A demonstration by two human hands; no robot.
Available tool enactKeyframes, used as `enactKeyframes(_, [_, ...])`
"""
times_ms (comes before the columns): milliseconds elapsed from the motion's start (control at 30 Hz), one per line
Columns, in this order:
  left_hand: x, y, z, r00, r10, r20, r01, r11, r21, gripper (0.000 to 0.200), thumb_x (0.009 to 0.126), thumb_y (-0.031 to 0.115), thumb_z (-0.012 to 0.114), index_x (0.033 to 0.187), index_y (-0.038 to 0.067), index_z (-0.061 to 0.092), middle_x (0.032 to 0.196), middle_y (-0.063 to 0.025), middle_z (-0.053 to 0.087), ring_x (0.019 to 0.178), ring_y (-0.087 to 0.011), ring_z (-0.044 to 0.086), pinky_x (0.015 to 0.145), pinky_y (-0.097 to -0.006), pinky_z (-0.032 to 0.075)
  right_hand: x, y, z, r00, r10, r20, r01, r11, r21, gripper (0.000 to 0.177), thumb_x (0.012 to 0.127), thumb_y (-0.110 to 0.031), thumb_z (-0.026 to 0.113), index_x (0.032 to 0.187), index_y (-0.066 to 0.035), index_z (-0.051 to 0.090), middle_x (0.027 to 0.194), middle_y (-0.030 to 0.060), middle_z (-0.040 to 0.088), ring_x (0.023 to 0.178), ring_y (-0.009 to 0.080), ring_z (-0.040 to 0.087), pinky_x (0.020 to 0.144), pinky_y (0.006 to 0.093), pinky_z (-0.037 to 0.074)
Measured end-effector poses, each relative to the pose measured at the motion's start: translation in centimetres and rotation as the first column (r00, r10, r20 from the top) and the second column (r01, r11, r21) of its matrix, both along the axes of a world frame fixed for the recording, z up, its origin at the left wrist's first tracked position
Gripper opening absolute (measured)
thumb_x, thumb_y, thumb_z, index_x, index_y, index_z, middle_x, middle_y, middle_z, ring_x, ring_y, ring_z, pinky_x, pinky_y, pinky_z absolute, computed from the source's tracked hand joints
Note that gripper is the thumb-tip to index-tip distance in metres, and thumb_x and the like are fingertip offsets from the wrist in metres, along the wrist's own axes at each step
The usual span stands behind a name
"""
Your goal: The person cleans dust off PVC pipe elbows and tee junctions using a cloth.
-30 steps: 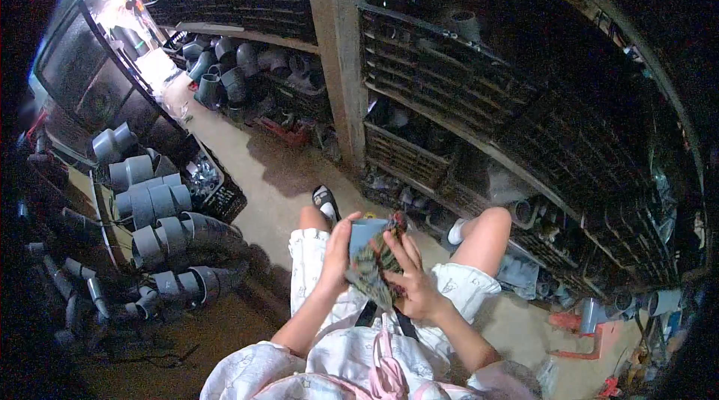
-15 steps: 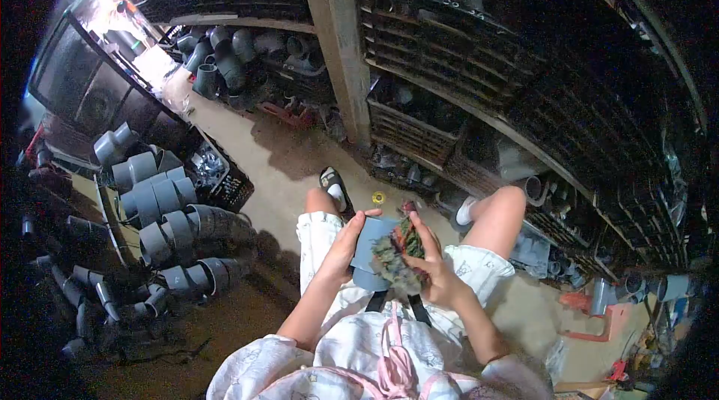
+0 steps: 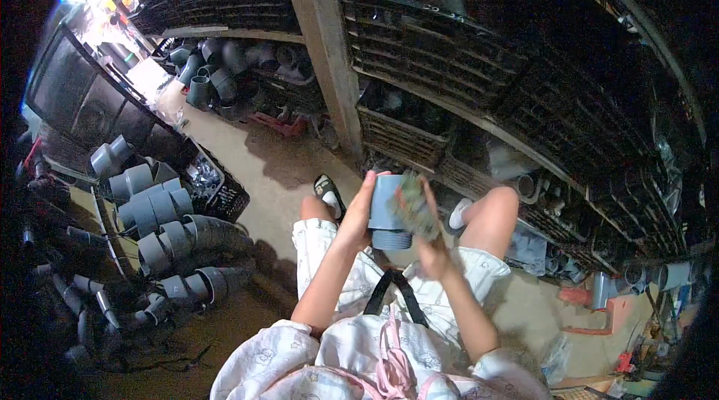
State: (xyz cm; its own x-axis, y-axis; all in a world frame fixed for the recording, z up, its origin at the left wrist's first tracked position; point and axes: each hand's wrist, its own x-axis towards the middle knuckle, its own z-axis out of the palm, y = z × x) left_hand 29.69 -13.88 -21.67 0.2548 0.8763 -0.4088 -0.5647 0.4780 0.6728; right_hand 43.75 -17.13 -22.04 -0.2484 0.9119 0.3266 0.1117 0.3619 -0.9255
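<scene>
In the head view, a grey plastic pipe fitting [image 3: 383, 204] with a threaded lower end is held upright over my lap. My left hand [image 3: 358, 214] is closed around its left side. My right hand [image 3: 428, 239], blurred by motion, presses a crumpled green and red cloth [image 3: 413, 205] against the fitting's right side. The cloth hides part of the fitting and of my right fingers.
Rows of grey pipe fittings [image 3: 157, 209] are stacked at the left, near a black crate [image 3: 225, 194]. Shelves of black crates [image 3: 404, 134] rise ahead and to the right. A red frame-like object [image 3: 588, 329] lies on the floor at the right.
Both hands have lifted the fitting away from my body. Its threaded end now shows below the cloth, which has shifted along the right side.
</scene>
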Motion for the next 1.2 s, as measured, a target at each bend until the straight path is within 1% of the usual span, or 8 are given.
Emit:
enactKeyframes(33, [0.6, -0.1, 0.4, 0.998, -0.036, -0.043, 0.036, 0.999, -0.003, 0.051, 0.083, 0.047, 0.036, 0.115, 0.007, 0.039, 0.102, -0.0086, 0.050, 0.092, -0.0179, 0.049, 0.080, -0.0304, 0.040, 0.2, 0.2, 0.4, 0.967, -0.064, -0.248, -0.042, 0.915, -0.400, 0.050, 0.087, -0.030, 0.033, 0.125, 0.002, 0.026, 0.130, 0.0108, 0.026, 0.120, 0.0208, 0.024, 0.098, 0.0305, 0.019])
enactKeyframes(133, [3.4, 0.6, 0.4, 0.973, -0.003, -0.233, 0.068, 0.960, 0.270, 0.053, 0.076, 0.032, 0.057, 0.116, 0.005, 0.036, 0.107, -0.0092, 0.044, 0.098, -0.0140, 0.042, 0.084, -0.0268, 0.035, 1.8, 6.4, -0.9, 0.710, -0.429, -0.558, -0.108, 0.717, -0.689, 0.047, 0.086, -0.039, 0.036, 0.116, -0.003, 0.042, 0.118, 0.0050, 0.042, 0.106, 0.0116, 0.039, 0.093, 0.0267, 0.026])
enactKeyframes(200, [4.3, 2.6, 0.6, 0.976, 0.083, -0.201, -0.006, 0.934, 0.357, 0.058, 0.072, 0.028, 0.063, 0.116, 0.003, 0.036, 0.106, -0.0106, 0.046, 0.096, -0.0151, 0.044, 0.083, -0.0269, 0.035, 4.2, 9.5, -4.0, 0.228, 0.128, -0.965, -0.759, 0.644, -0.094, 0.048, 0.086, -0.039, 0.036, 0.116, -0.002, 0.042, 0.117, 0.0038, 0.042, 0.106, 0.0119, 0.039, 0.093, 0.0274, 0.027])
enactKeyframes(267, [3.8, 5.5, 1.8, 0.975, 0.146, -0.167, -0.071, 0.919, 0.387, 0.058, 0.072, 0.029, 0.063, 0.116, 0.002, 0.036, 0.106, -0.0107, 0.046, 0.095, -0.0156, 0.045, 0.082, -0.0273, 0.036, 1.1, 7.5, 1.1, 0.681, -0.332, -0.653, -0.051, 0.868, -0.494, 0.047, 0.086, -0.038, 0.037, 0.117, -0.003, 0.041, 0.119, 0.0043, 0.041, 0.109, 0.0127, 0.037, 0.094, 0.0280, 0.025])
enactKeyframes(400, [1.4, 7.5, 4.9, 0.988, 0.149, 0.032, -0.150, 0.925, 0.349, 0.059, 0.074, 0.028, 0.059, 0.119, 0.002, 0.032, 0.103, -0.0129, 0.048, 0.088, -0.0177, 0.051, 0.075, -0.0289, 0.044, 0.2, 6.2, 0.3, 0.806, -0.185, -0.563, 0.005, 0.952, -0.305, 0.042, 0.088, -0.025, 0.033, 0.123, -0.002, 0.031, 0.124, 0.0048, 0.034, 0.115, 0.0144, 0.030, 0.097, 0.0276, 0.020])
enactKeyframes(533, [3.2, 5.3, 4.2, 0.870, 0.222, -0.440, 0.142, 0.742, 0.655, 0.066, 0.069, 0.029, 0.065, 0.119, 0.002, 0.032, 0.106, -0.0122, 0.046, 0.095, -0.0165, 0.046, 0.083, -0.0280, 0.036, 1.6, 10.0, 3.1, 0.676, -0.132, -0.725, -0.123, 0.950, -0.288, 0.042, 0.088, -0.034, 0.032, 0.115, -0.002, 0.042, 0.114, 0.0050, 0.046, 0.106, 0.0148, 0.041, 0.092, 0.0272, 0.029])
enactKeyframes(733, [0.9, 6.9, 7.1, 0.889, 0.392, -0.236, -0.181, 0.775, 0.605, 0.058, 0.070, 0.024, 0.063, 0.116, 0.000, 0.037, 0.099, -0.0107, 0.050, 0.084, -0.0158, 0.051, 0.075, -0.0265, 0.041, -0.4, 7.9, 3.1, 0.805, -0.130, -0.579, -0.041, 0.961, -0.273, 0.044, 0.088, -0.032, 0.033, 0.123, -0.005, 0.033, 0.127, 0.0042, 0.033, 0.115, 0.0155, 0.032, 0.095, 0.0316, 0.024])
enactKeyframes(1200, [0.9, 4.7, 10.5, 0.781, 0.459, -0.424, 0.065, 0.615, 0.786, 0.050, 0.072, 0.021, 0.060, 0.114, 0.002, 0.038, 0.109, -0.0104, 0.044, 0.100, -0.0204, 0.041, 0.087, -0.0312, 0.032, -1.4, 5.2, 3.9, 0.652, -0.174, -0.738, -0.245, 0.873, -0.422, 0.045, 0.087, -0.038, 0.033, 0.117, -0.006, 0.039, 0.111, 0.0072, 0.048, 0.098, 0.0198, 0.048, 0.085, 0.0318, 0.038])
